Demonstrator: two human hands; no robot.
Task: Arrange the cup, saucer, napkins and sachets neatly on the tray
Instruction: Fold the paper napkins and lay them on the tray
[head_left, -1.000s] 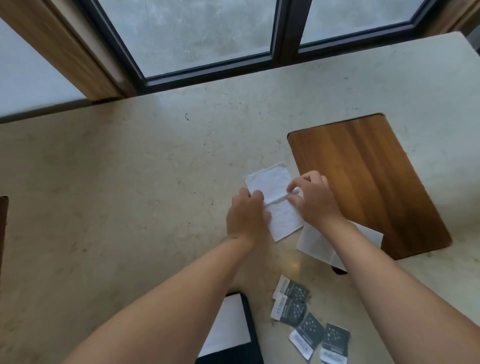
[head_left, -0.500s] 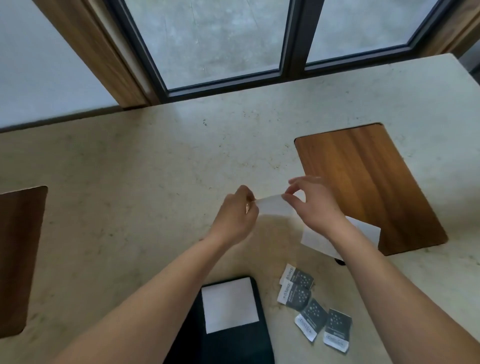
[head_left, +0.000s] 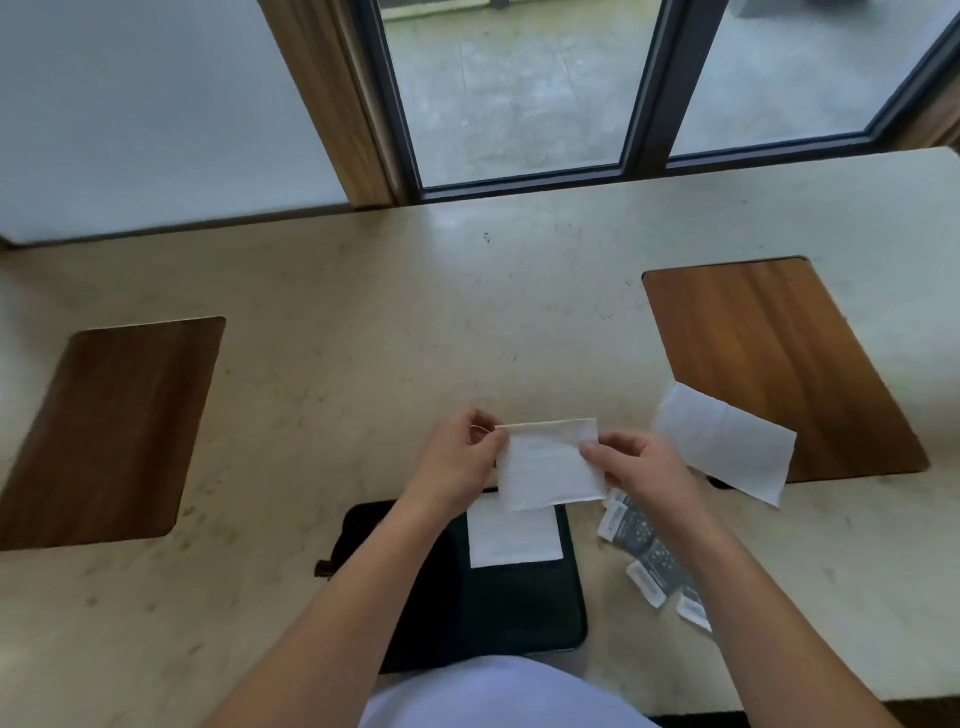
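Beige counter carries the black tray. Your left hand and right hand each pinch the folded napkin above it. Uneven release risks unfolding, skewing placement.

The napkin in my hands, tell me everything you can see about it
The held napkin is white, thin paper with a faint embossed texture, roughly rectangular. Its top edge is folded over into a narrow band. The left hand pinches its upper left corner and the right hand pinches its right edge, so it hangs above the near end of the black tray, in front of another white napkin lying there.
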